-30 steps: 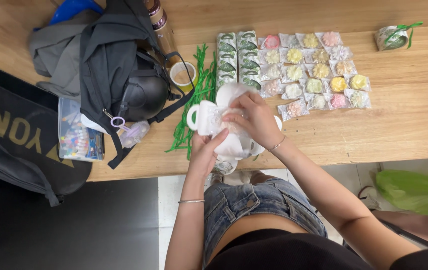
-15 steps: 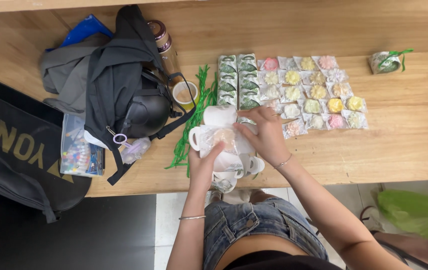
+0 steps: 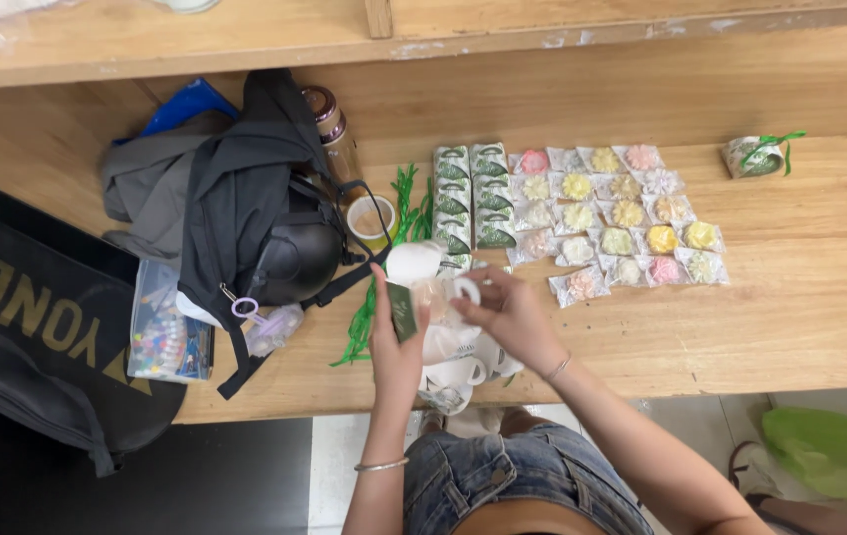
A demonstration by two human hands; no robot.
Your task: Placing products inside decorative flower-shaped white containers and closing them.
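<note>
Wooden table (image 3: 790, 317) is crowded: a small green card (image 3: 403, 310) is gripped by the left hand (image 3: 396, 342), a clear cellophane packet (image 3: 440, 297) pinched by right hand (image 3: 511, 319), above white cups (image 3: 458, 367); wrapped pastel flower soaps (image 3: 622, 223) lie beyond.

Open wood is left on the counter (image 3: 800, 327) to the right of both hands, between the front edge and the grid of wrapped flower-shaped pieces (image 3: 622, 223); this stretch can be crossed freely. Straight ahead, the way is blocked by the stacked green packets (image 3: 471, 198) and the green ribbon strands (image 3: 396, 248). On the left, passage is closed by the dark bag heap (image 3: 245, 218), the cup (image 3: 371, 220) and the bottle (image 3: 332, 134). A lone ribbon-tied packet (image 3: 755, 156) is set well apart at the far right, and bare wood is left around it.
</note>
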